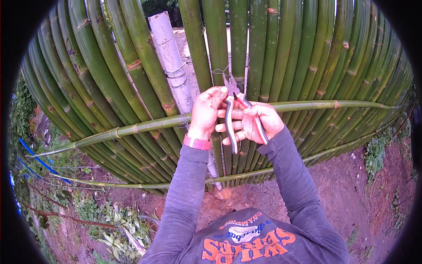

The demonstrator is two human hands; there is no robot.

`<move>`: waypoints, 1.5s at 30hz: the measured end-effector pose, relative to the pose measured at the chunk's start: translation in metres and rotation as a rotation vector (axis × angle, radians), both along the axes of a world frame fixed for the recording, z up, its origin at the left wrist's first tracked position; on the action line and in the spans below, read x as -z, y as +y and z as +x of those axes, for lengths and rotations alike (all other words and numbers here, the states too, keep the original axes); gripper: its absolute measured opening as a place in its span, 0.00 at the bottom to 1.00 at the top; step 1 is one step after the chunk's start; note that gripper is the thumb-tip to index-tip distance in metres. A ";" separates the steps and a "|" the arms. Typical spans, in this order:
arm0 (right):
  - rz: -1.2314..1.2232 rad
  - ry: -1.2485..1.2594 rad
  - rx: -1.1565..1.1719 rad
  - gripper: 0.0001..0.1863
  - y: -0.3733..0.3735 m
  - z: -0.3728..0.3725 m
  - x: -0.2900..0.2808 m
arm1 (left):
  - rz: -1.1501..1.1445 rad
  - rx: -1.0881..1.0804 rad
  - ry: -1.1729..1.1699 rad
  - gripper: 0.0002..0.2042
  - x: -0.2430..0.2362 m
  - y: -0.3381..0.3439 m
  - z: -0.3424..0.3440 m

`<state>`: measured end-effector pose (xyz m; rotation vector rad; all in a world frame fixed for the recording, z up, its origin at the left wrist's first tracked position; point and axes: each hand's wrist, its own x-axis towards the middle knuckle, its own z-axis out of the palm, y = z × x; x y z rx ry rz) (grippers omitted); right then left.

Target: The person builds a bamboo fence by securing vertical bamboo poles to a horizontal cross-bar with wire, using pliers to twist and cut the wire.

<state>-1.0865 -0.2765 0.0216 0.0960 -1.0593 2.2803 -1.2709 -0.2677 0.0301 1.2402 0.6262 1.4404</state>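
Note:
My right hand grips a pair of pliers with pale red, white and black handles. Its fingers reach behind the handles, and the jaws point away from me. Close by on the left, my left hand is closed, thumb and forefinger brought together beside the pliers' head. Whatever those fingers pinch is too small to make out. Just beyond the jaws, a thin wire loop crosses an upright green bamboo pole. Under both hands runs a horizontal bamboo rail, partly hidden by them.
Upright bamboo poles form a wide fence before me. A whitish post with wire around it stands left of my hands. Lower down runs a second rail. Leafy plants and blue strips lie to the left.

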 end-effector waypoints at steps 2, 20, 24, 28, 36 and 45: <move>0.001 0.017 -0.042 0.27 0.011 -0.002 0.003 | -0.005 -0.058 0.046 0.09 -0.005 0.001 -0.003; -0.191 -0.027 -0.053 0.19 -0.002 -0.003 -0.029 | -0.078 -0.160 0.041 0.09 -0.017 0.016 -0.003; -0.170 0.034 -0.062 0.24 0.008 -0.005 -0.017 | -0.110 -0.142 -0.049 0.11 -0.022 0.013 0.003; -0.176 0.145 0.113 0.25 -0.024 -0.007 -0.015 | -0.146 -0.174 -0.106 0.10 -0.021 0.014 0.006; -0.140 -0.023 0.002 0.18 -0.029 -0.008 -0.019 | -0.112 -0.056 -0.120 0.09 -0.005 0.013 0.004; 2.012 -2.017 1.135 0.32 -0.058 0.012 -0.104 | -0.247 -0.112 0.138 0.09 0.078 -0.035 -0.049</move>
